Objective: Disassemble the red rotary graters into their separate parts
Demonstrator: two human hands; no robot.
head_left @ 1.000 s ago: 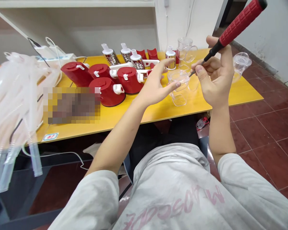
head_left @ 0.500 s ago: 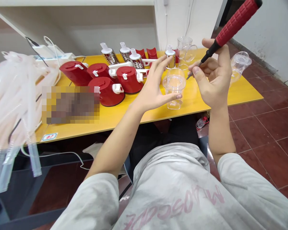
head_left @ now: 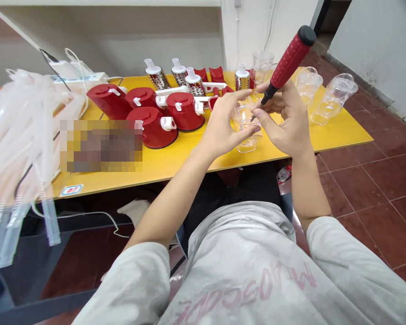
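Note:
In my right hand (head_left: 286,119) is a screwdriver (head_left: 286,63) with a ribbed red handle and black end, tilted with its tip down. My thumb and fingertips close near its thin shaft, just over the rim of a clear plastic container (head_left: 246,143). That container stands upright at the table's front edge. Around its left side reaches my left hand (head_left: 228,119), thumb in front and fingers stretched behind, spread apart. Whether the left fingers press on the plastic I cannot tell. The container's upper part is partly hidden by both hands.
Several red bases (head_left: 185,110) with white knobs stand left on the yellow table (head_left: 189,155). Behind are metal grater drums (head_left: 157,76) and red and white parts. More clear containers (head_left: 334,97) stand to the right. Clear plastic bags (head_left: 30,122) hang over the left end.
My right hand has moved left with the screwdriver, bringing its tip over the container's rim. The left fingers have curved closer round the container. The view has shifted slightly.

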